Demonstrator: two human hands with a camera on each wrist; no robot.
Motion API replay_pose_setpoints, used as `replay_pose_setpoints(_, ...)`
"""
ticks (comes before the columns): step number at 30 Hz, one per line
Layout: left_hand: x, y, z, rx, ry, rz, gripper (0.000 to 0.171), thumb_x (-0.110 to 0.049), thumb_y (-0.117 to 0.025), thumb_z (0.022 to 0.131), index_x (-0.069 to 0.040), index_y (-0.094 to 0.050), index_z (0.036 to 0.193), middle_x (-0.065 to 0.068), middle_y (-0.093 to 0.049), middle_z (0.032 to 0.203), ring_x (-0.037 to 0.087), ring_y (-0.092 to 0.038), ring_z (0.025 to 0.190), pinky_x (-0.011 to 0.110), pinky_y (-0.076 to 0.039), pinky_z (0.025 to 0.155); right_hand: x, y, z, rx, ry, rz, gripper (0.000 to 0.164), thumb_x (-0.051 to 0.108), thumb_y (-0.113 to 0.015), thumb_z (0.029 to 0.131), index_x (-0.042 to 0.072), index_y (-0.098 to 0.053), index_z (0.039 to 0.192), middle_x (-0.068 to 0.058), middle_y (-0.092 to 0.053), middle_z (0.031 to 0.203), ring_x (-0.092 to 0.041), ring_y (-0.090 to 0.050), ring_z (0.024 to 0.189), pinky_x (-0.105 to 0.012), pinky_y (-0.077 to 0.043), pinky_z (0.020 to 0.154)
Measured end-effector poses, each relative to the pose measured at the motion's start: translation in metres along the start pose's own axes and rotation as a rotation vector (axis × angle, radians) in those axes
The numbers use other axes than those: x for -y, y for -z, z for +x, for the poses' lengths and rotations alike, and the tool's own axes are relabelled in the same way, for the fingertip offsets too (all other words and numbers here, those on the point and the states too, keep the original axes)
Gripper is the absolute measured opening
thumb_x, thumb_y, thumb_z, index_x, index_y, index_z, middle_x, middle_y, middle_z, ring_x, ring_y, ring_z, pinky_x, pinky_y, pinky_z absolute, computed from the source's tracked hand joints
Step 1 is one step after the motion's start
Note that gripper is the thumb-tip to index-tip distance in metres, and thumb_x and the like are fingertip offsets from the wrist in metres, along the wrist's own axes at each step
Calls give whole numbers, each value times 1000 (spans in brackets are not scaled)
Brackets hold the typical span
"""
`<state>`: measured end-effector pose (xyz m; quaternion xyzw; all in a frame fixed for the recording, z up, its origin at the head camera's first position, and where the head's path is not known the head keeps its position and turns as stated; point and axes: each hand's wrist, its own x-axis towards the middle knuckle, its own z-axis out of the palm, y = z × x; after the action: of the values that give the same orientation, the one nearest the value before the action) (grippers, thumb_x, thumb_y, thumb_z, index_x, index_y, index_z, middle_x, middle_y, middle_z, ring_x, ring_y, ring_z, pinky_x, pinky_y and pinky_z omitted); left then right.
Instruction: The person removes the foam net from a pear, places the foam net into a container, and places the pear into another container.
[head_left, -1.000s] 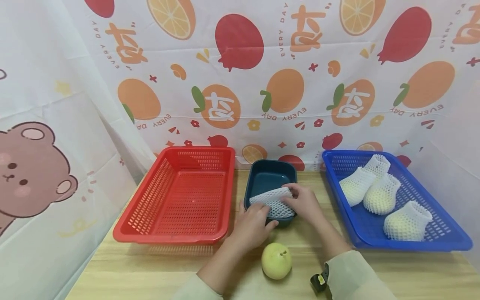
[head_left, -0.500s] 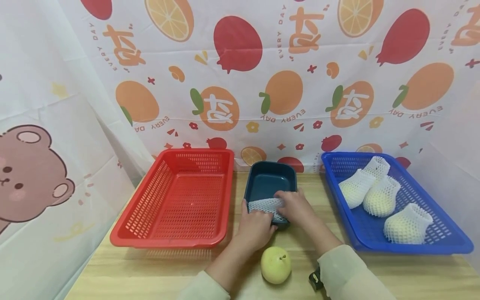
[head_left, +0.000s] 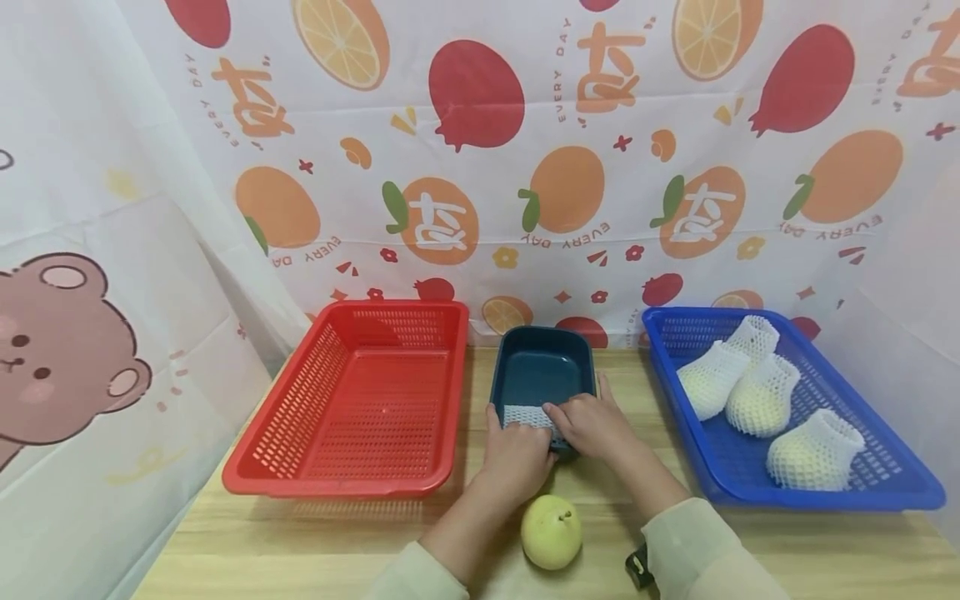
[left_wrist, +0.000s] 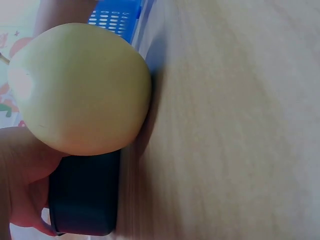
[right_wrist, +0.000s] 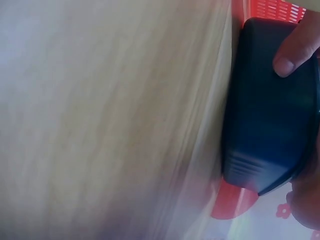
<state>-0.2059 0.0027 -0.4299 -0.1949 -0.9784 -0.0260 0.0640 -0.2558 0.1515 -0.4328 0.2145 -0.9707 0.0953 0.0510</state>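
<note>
A dark teal plastic box [head_left: 543, 367] stands in the middle of the table, a white foam net sleeve [head_left: 527, 415] lying inside its near end. My left hand [head_left: 517, 458] grips the near left corner, its thumb [right_wrist: 286, 66] against the outer near wall in the right wrist view. My right hand [head_left: 596, 425] grips the near right corner, thumb at the sleeve and a finger along the outer side. Part of the sleeve is hidden behind both hands. Just in front of the box sits a bare yellow-green pear [head_left: 551, 533], which looms large beside my left wrist camera.
To the left is a red perforated basket [head_left: 378, 417]. On the right, a blue basket [head_left: 813, 498] contains several pears in foam nets [head_left: 761, 396]. The wooden table [head_left: 300, 550] meets a fruit-print cloth [head_left: 480, 217] at the back.
The foam sleeve has gone from across the box top down into its near end. Both hands have lowered toward the box's near corners, the right one letting go of the sleeve's edge.
</note>
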Motion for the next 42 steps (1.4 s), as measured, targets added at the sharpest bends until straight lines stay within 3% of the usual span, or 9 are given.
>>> replay_pose_setpoints(4, -2, -1, -1, -17, -6, -7, 24, -40, -73, 86, -16, -72, 88, 4, -73, 83, 26, -67, 81, 72, -27, 105, -3, -1, -4, -37, -5, 33, 43, 37, -44, 104, 12, -79, 95, -8, -75, 98, -28, -65, 109, -66, -10, 117)
replay_pose_setpoints(9, 0, 1, -2, -50, -3, 4, 26, -42, -73, 85, -16, -72, 90, 4, -72, 81, 26, -67, 80, 71, -29, 105, 0, 14, -18, -116, 17, 190, 28, 31, -56, 99, 12, -77, 102, -5, -75, 104, -28, -64, 113, -65, -12, 117)
replay_pose_setpoints(11, 1, 2, -2, -62, -4, -5, 26, -41, -74, 85, -16, -72, 91, 3, -72, 83, 25, -67, 83, 71, -29, 105, 3, 23, -28, -121, 34, 279, 24, 30, -61, 97, 12, -76, 103, -2, -75, 102, -24, -67, 106, -58, -27, 116)
replay_pose_setpoints(15, 5, 4, -7, -88, -17, -36, 26, -39, -72, 87, -17, -73, 101, 3, -73, 101, 25, -66, 100, 71, -26, 108, 9, 38, -49, -86, 71, 447, 21, 29, -66, 94, 13, -76, 105, 5, -74, 98, -12, -67, 92, -40, -55, 90)
replay_pose_setpoints(16, 6, 5, -8, -96, -22, -46, 28, -39, -71, 88, -17, -73, 105, 4, -72, 107, 25, -65, 105, 70, -25, 109, 11, 41, -54, -71, 79, 478, 22, 30, -67, 94, 14, -76, 105, 8, -74, 97, -9, -66, 90, -36, -57, 83)
replay_pose_setpoints(21, 12, 11, -19, -151, -54, -125, 30, -35, -69, 91, -18, -71, 116, 4, -68, 122, 23, -60, 118, 65, -25, 113, 15, 50, -72, 15, 108, 579, 21, 38, -67, 93, 21, -76, 101, 16, -70, 92, -1, -63, 86, -30, -55, 82)
replay_pose_setpoints(29, 21, 27, -44, -148, -98, -520, 25, -19, -67, 93, -9, -71, 115, 4, -70, 118, 21, -64, 114, 40, -49, 102, 21, 60, -89, 174, 212, 693, 24, 42, -79, 80, 24, -74, 96, 12, -66, 82, -8, -59, 74, -25, -50, 64)
replay_pose_setpoints(34, 24, 30, -58, -44, -89, -757, 29, -22, -68, 93, -13, -69, 120, 1, -68, 124, 19, -61, 119, 41, -49, 101, 25, 59, -91, 246, 254, 734, 17, 32, -82, 79, 23, -74, 91, 10, -65, 81, -5, -59, 72, -23, -51, 63)
replay_pose_setpoints(42, 28, 29, -64, 109, -125, -956, 37, -28, -65, 95, -11, -64, 128, -2, -65, 128, 22, -60, 119, 43, -50, 99, 29, 50, -88, 246, 210, 722, 8, 33, -77, 84, 26, -74, 85, 14, -65, 82, -3, -58, 75, -22, -51, 68)
